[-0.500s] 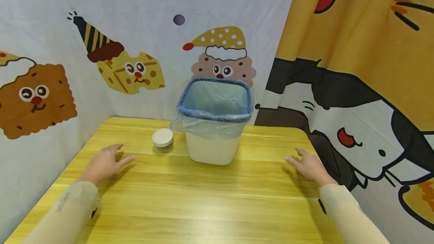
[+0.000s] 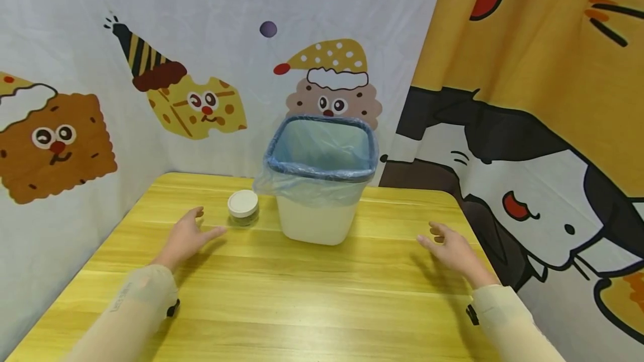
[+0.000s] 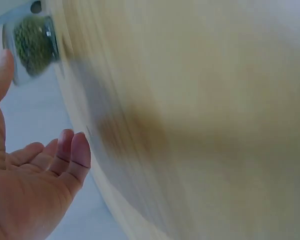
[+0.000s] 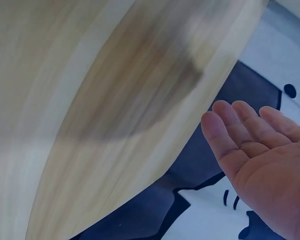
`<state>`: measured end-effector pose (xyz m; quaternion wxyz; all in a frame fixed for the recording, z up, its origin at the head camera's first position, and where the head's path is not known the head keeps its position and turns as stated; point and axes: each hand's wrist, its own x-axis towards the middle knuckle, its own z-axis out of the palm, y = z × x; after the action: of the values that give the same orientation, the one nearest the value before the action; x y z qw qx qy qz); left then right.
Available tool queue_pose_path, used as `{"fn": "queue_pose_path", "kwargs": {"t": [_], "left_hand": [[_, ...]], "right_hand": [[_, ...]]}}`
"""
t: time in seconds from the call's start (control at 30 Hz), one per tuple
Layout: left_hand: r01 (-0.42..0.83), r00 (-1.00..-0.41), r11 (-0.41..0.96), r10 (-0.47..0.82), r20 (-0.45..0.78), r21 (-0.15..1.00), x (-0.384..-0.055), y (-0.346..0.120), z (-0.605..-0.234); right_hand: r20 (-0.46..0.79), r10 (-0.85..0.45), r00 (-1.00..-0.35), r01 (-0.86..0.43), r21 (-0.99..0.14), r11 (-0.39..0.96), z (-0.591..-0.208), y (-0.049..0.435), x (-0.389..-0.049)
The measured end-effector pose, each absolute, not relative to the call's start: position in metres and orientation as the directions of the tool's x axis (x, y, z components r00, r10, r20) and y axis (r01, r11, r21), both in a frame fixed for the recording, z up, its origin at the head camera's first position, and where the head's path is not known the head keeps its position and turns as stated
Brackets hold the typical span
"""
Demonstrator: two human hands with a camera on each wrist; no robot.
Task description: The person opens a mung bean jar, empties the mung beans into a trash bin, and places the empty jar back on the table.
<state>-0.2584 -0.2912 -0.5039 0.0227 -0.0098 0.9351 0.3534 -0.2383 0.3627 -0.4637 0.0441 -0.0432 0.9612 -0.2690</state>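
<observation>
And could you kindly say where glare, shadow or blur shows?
Head view: pale glare low on the table, soft shadows beside the left hand and right hand; left wrist view: the jar looks blurred; right wrist view: a broad, soft-edged shadow across the table.

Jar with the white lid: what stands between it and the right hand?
In the head view, the bag-lined bin stands between the jar and the right hand, with bare tabletop from bin to hand.

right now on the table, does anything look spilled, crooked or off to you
Only a small thing: the bag lining the bin sticks out in a loose bunch on the side toward the jar, so its overhang looks uneven. The jar stands upright with its white lid on, and no spill shows.
</observation>
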Motion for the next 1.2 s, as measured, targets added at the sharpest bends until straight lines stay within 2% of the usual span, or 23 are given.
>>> {"fn": "queue_pose_path", "kwargs": {"t": [0.2,0.53,1.2], "left_hand": [[-0.057,-0.997,0.683,0.002,-0.081,0.729,-0.272,-0.263,-0.507],[-0.068,-0.997,0.606,-0.026,-0.067,0.792,-0.286,-0.234,-0.509],[-0.106,-0.992,0.541,-0.119,-0.048,0.834,-0.294,-0.214,-0.514]], "right_hand": [[-0.066,-0.122,-0.99,-0.067,-0.546,0.835,-0.463,0.349,-0.231],[-0.06,-0.143,-0.988,-0.086,-0.556,0.827,-0.464,0.337,-0.225],[-0.087,-0.151,-0.985,-0.078,-0.557,0.827,-0.468,0.331,-0.219]]}}
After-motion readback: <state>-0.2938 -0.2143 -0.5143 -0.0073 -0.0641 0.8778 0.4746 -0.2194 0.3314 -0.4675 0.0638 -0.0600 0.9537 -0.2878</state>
